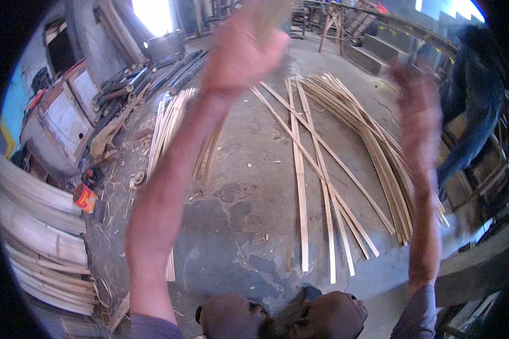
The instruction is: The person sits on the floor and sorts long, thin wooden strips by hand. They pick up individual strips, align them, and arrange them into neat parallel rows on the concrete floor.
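My left hand (246,56) is raised high at the upper middle, its fingers closed and blurred around a greenish-yellow strip (270,21) whose shape is smeared. At the right, my right hand (417,101) is also raised and too blurred to show its fingers. Between my arms, several pale bamboo strips (301,198) lie crossed over one another on the floor. A thick bundle of bamboo strips (373,152) lies right of them, close to my right forearm. Another group of pale strips (169,121) lies left, partly hidden behind my left forearm.
Split bamboo lengths (45,226) are stacked at the left, near an orange tin (85,198). Dark pipes or poles (169,73) lie at the back left. A person in blue trousers (475,113) stands at the right. Two brown rounded forms (232,316), apparently my knees, show below.
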Demonstrator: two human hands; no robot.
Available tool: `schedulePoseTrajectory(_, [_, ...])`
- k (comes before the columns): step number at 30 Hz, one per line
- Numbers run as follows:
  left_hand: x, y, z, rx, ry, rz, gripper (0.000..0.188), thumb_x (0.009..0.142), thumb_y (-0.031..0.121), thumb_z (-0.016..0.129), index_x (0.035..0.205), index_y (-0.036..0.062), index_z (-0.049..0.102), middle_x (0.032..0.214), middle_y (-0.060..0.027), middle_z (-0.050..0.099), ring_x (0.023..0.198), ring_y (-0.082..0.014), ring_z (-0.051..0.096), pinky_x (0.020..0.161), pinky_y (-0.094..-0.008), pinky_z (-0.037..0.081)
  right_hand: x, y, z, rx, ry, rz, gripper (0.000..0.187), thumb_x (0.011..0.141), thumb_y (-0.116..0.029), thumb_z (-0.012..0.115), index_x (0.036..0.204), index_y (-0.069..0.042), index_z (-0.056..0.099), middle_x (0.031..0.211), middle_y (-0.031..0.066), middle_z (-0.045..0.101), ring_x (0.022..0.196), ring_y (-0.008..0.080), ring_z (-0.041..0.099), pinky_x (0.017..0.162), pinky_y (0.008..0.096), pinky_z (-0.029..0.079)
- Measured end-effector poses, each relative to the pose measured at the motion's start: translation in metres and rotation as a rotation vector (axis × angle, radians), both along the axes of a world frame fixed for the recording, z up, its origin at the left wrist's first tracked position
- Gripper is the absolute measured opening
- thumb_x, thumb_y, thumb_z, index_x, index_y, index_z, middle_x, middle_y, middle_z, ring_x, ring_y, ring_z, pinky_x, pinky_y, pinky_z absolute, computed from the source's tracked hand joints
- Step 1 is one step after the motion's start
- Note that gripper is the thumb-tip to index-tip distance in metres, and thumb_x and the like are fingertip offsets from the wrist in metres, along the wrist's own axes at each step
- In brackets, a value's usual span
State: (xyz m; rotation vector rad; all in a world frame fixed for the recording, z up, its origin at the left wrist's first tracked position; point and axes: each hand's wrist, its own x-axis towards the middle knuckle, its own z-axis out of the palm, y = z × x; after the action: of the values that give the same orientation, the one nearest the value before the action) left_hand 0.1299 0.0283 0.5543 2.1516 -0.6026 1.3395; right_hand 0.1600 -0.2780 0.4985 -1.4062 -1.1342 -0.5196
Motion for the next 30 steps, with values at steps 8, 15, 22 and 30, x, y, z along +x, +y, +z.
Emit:
schedulePoseTrajectory(8, [0.037, -0.023, -0.124, 0.229, -0.026, 0.027, 0.054, 0.071, 0.007, 0.076, 0.117, 0.0107, 0.049, 0.102, -0.0100, 0.060, 0.102, -0.0281, 0.059, 0.097, -0.0519, 0.042, -0.066, 0.021, 0.015, 0.912, 0.273, -0.271, 0.070, 0.095, -0.052, 0.048, 0.147, -0.008, 0.035, 0.139, 0.0165, 0.051, 0.132, 0.0295, 0.045, 0.115, 0.0462, 0.029])
schedulePoseTrajectory(15, [0.059, -0.013, -0.297, 0.010, 0.179, 0.437, 0.083, 0.071, -0.001, 0.071, 0.145, 0.0114, 0.034, 0.126, -0.0217, 0.052, 0.123, -0.0348, 0.049, 0.111, -0.0548, 0.029, -0.072, 0.064, -0.208, 0.741, 0.803, -0.271, 0.058, 0.099, -0.044, 0.051, 0.144, -0.010, 0.039, 0.138, 0.0124, 0.049, 0.128, 0.0243, 0.046, 0.111, 0.0371, 0.034])
schedulePoseTrajectory(22, [-0.042, -0.080, -0.454, -1.914, 1.295, -0.912, 0.090, 0.090, 0.068, 0.048, 0.148, 0.0025, 0.028, 0.130, -0.0176, 0.055, 0.121, -0.0294, 0.052, 0.102, -0.0418, 0.042, -0.114, 0.092, -0.362, 0.915, 1.532, -0.214, 0.074, 0.094, -0.059, 0.051, 0.145, -0.008, 0.036, 0.145, 0.0094, 0.043, 0.133, 0.0249, 0.042, 0.115, 0.0364, 0.031])
schedulePoseTrajectory(30, [-0.003, -0.139, -0.487, -2.068, 1.192, -1.056, 0.028, 0.090, 0.029, 0.070, 0.104, 0.0115, 0.054, 0.091, -0.0085, 0.060, 0.079, -0.0206, 0.060, 0.084, -0.0398, 0.054, -0.161, 0.029, -0.383, -0.284, 1.385, -0.177, 0.049, 0.096, -0.036, 0.058, 0.132, -0.005, 0.048, 0.123, 0.0115, 0.059, 0.110, 0.0260, 0.058, 0.097, 0.0374, 0.048])
